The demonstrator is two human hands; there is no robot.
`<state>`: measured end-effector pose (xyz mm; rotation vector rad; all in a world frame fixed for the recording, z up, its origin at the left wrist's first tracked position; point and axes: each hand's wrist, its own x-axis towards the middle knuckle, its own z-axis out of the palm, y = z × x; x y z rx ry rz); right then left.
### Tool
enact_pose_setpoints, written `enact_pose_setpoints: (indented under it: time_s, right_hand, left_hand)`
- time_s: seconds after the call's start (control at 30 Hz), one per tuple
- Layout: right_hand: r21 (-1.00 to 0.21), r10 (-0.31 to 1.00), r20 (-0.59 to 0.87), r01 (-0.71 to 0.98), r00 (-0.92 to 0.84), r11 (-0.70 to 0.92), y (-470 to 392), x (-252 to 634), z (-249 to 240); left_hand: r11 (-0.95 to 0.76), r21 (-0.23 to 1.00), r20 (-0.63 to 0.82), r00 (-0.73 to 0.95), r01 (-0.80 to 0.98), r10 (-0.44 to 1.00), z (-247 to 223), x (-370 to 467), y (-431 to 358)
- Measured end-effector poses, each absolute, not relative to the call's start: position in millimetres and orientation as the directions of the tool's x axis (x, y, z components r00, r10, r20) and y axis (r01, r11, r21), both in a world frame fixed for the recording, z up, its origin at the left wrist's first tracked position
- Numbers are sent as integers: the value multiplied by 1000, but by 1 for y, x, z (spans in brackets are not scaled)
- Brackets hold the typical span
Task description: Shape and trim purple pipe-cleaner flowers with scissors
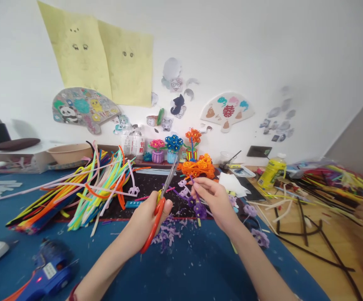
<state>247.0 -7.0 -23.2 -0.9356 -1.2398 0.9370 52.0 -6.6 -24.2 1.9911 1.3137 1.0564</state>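
Purple fuzzy strip (197, 202) is pinched by fingers of the right hand (214, 200) above the dark mat (150, 182); orange-handled metal scissors (159, 209) are gripped by the left hand (146, 215). 3 fuzzy potted flowers (173, 144) look done; the strip seems unfinished.

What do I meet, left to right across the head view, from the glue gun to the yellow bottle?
Glue gun → left hand holding scissors → right hand → yellow bottle.

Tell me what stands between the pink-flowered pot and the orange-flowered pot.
In the head view, the blue-flowered pot stands between them.
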Motion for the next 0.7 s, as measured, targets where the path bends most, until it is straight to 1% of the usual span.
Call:
enact_pose_setpoints:
  time_s: [0.07, 0.2, 0.37, 0.47, 0.57, 0.7]
  right_hand:
    - [-942, 951, 305, -125, 59, 310, -8, 244, -24]
    - [-948, 974, 225, -227, 27, 225, -10, 236, -26]
    - [-935, 979, 203, -301, -23, 187, -15, 226, -28]
    - [-923, 978, 199, -350, -69, 163, -18, 221, -28]
    - [-919, 976, 195, -366, -92, 149, -19, 218, -28]
    - [-929, 980, 190, -333, -64, 158, -18, 219, -29]
  left_hand:
    - [-376, 801, 295, 238, 466, 925, -22, 55, -10]
    - [-272, 905, 189, 264, 327, 946, -24, 60, -13]
    - [-246, 964, 203, 316, 101, 927, -30, 63, -13]
    - [-179, 983, 177, 343, -26, 922, -29, 65, -14]
    - [-150, 988, 156, 355, -45, 922, -26, 67, -16]
    - [-159, 987, 131, 417, 33, 899, -22, 67, -18]
